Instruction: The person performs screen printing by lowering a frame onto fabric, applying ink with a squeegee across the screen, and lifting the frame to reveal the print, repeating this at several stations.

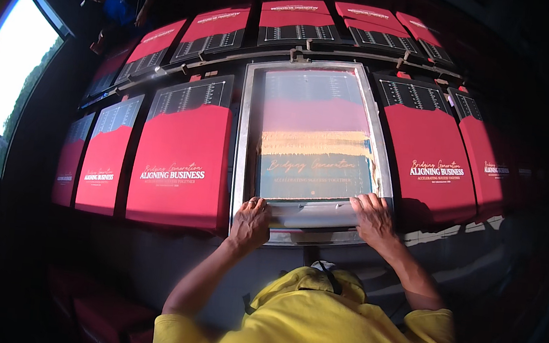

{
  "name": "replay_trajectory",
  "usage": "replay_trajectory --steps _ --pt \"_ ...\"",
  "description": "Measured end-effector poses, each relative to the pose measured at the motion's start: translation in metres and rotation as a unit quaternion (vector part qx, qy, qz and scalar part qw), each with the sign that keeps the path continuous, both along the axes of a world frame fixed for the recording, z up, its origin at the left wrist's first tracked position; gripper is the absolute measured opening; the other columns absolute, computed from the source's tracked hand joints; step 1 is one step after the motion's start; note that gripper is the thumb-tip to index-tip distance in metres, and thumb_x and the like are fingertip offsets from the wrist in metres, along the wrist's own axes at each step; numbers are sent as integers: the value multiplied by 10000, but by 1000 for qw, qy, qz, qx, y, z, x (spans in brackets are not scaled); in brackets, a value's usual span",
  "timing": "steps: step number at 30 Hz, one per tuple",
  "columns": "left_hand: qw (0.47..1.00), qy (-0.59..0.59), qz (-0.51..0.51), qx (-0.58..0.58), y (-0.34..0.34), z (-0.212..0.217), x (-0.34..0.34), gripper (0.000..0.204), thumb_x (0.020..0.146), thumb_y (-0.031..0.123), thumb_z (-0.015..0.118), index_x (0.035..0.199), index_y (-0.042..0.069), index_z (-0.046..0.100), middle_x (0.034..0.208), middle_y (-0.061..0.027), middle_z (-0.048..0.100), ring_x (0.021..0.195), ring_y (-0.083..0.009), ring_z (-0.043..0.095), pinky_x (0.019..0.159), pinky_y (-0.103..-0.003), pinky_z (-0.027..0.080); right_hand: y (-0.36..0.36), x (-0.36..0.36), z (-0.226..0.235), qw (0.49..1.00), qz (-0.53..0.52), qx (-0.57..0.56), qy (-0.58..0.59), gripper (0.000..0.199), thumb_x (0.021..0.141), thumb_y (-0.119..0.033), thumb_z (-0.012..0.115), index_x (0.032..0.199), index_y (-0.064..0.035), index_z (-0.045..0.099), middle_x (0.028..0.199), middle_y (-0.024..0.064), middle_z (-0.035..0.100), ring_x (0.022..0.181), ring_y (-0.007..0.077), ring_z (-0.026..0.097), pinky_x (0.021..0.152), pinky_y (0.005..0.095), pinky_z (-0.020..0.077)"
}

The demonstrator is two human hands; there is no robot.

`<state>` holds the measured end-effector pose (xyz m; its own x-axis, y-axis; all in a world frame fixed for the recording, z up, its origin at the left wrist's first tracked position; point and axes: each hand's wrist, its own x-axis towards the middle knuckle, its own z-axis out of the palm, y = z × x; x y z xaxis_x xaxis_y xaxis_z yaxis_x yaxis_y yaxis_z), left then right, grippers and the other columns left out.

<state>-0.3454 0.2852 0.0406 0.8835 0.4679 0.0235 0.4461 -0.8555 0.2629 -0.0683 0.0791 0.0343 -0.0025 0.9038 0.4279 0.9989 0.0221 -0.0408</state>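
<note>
A metal-framed printing screen (247,122) lies over a red shirt on a board, with a band of cream-coloured ink (313,142) across its mesh. At the near end of the screen, a wide squeegee (307,214) spans between my hands. My left hand (251,223) closes round its left end, knuckles up. My right hand (373,219) grips the right end, its fingers bent over the top edge. Lettering shows through the dark lower mesh, between the ink band and the squeegee.
Red shirts with white print are stretched on boards to the left (185,143) and right (425,153). A farther row of shirt boards (295,21) stands behind a metal rail (233,55). A bright opening (13,67) is at far left. Someone in blue (118,8) is at the back left.
</note>
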Motion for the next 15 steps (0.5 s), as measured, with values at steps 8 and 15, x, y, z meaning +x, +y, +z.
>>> replay_trajectory --steps 8,15 --pt "999 -15 35 17 27 -4 16 227 671 11 638 890 59 670 899 -103 686 870 -296 684 684 -397 568 12 26 17 994 -55 22 92 121 640 -41 654 686 -79 548 721 57 566 807 288 581 666 427 471" --pt "999 -39 9 17 -6 4 -9 418 643 -12 658 1056 51 636 1078 -99 687 1048 -293 661 805 -383 566 -22 -2 29 995 -63 -22 75 304 602 -63 712 880 -55 589 847 98 597 833 316 566 715 427 462"
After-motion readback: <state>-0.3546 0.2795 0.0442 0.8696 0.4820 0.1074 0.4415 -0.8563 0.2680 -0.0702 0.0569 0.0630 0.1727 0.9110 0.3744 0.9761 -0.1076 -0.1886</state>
